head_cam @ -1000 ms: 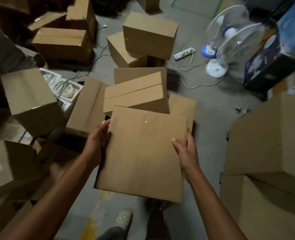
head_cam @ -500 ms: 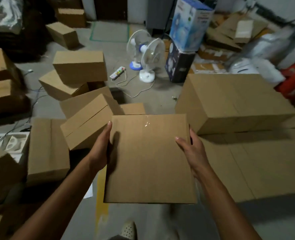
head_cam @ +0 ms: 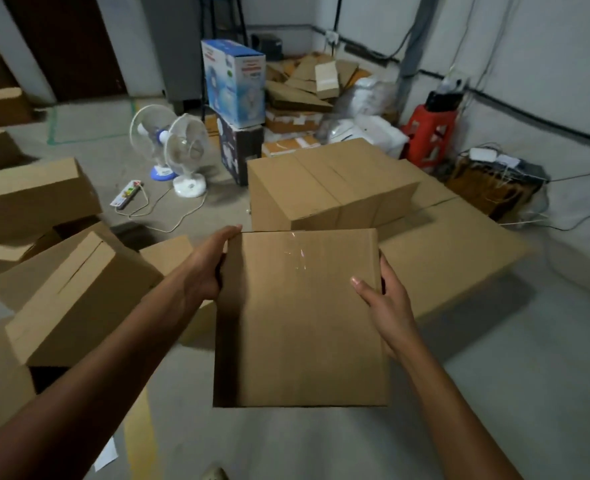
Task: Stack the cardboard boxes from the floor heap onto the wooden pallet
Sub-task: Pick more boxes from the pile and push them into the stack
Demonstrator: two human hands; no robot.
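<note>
The cardboard box (head_cam: 304, 317) is plain brown, the tall carton (head_cam: 238, 84) blue and white, the stool (head_cam: 428, 133) red, the floor (head_cam: 494, 393) grey with green tape lines (head_cam: 89, 141).

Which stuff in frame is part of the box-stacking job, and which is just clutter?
Job:
- carried box, gripped by left hand and right hand
- stacked boxes ahead
- heap boxes on the floor at left
The pallet itself is not visible.

Lying about:
- table fans
- power strip
- blue fan carton
- red stool
- flattened cardboard
</note>
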